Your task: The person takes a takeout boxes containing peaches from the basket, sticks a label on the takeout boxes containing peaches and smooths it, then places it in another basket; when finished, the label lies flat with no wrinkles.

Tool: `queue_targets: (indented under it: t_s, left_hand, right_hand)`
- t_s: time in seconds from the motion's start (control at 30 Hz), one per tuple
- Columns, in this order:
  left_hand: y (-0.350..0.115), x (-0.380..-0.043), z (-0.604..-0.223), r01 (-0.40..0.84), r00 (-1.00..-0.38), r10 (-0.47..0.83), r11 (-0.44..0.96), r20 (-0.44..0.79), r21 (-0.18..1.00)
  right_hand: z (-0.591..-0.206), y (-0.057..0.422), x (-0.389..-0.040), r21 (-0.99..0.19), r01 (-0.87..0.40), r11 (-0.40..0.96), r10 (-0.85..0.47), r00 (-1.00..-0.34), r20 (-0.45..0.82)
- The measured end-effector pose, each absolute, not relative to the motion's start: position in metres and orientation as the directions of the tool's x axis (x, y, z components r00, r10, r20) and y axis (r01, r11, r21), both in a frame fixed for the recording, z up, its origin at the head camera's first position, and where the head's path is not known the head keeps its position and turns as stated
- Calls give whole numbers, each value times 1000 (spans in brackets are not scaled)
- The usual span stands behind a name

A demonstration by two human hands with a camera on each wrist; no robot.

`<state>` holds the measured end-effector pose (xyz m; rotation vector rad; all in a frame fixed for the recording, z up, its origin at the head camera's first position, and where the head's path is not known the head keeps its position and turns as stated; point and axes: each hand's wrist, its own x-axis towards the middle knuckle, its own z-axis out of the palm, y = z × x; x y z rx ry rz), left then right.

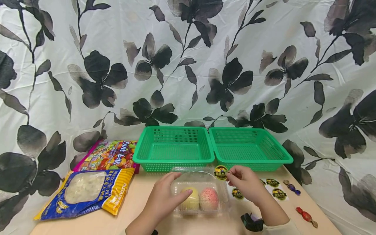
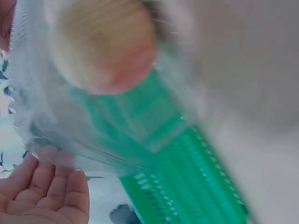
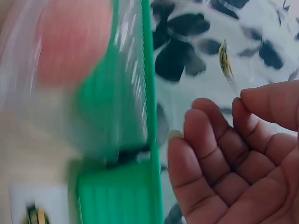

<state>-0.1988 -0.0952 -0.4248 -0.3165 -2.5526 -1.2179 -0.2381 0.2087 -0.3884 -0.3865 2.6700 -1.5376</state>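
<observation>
Your right hand [image 1: 247,183] pinches a black-and-gold label sticker [image 1: 221,172] by the back right corner of the clear clamshell box [image 1: 195,180]. Your left hand [image 1: 164,196], thumb spread from the fingers, is at the box's left edge. The box, with yellow [image 1: 190,201] and pink fruit [image 1: 209,199] inside, sits mid-table, before green baskets [image 1: 174,161] along the table's [image 1: 141,191] back edge.

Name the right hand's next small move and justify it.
Probably lower the sticker onto the clear container: the right hand pinches it by one edge near the container's far right corner, while the left hand is at the opposite side, perhaps steadying it.
</observation>
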Motion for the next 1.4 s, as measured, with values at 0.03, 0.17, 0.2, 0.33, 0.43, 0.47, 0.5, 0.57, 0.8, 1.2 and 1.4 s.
queue_targets:
  t_s: [0.03,0.17,0.2,0.33,0.43,0.47,0.5,0.57,0.8,1.2,1.4]
  left_hand:
    - [-92,-199,-422,337,-928,88,610,362,717]
    - [-79,-199,-410,393,-915,163,577,370,716]
    - [-76,-199,-407,402,-912,180,569,368,718]
    - [-67,-201,-397,414,-909,210,544,359,730]
    - [-66,-203,-391,413,-910,208,542,359,732]
    - [-66,-203,-390,412,-910,204,544,362,730]
    - [-67,-204,-389,410,-910,201,548,362,729]
    - [-68,-206,-388,414,-908,197,556,369,721]
    - [-74,-216,-382,381,-923,218,627,316,680]
    - [-75,-231,-380,335,-941,292,730,170,596]
    - [-72,-237,-382,315,-944,313,759,106,570]
  right_hand:
    - [-387,203,-236,-854,-214,474,-243,-964,108]
    - [-384,181,-228,-864,-262,430,-288,-947,144]
    - [-383,176,-226,-869,-270,415,-301,-942,149]
    - [-380,162,-221,-888,-284,362,-339,-927,159]
    - [-379,155,-221,-895,-281,347,-340,-927,159]
    - [-379,154,-222,-896,-276,348,-337,-929,156]
    - [-379,153,-222,-896,-272,351,-335,-930,151]
    - [-379,151,-224,-893,-264,364,-334,-932,140]
    - [-376,146,-236,-881,-238,409,-370,-926,78]
    - [-385,135,-251,-855,-164,492,-384,-922,-44]
    - [-388,131,-252,-834,-154,530,-372,-926,-66]
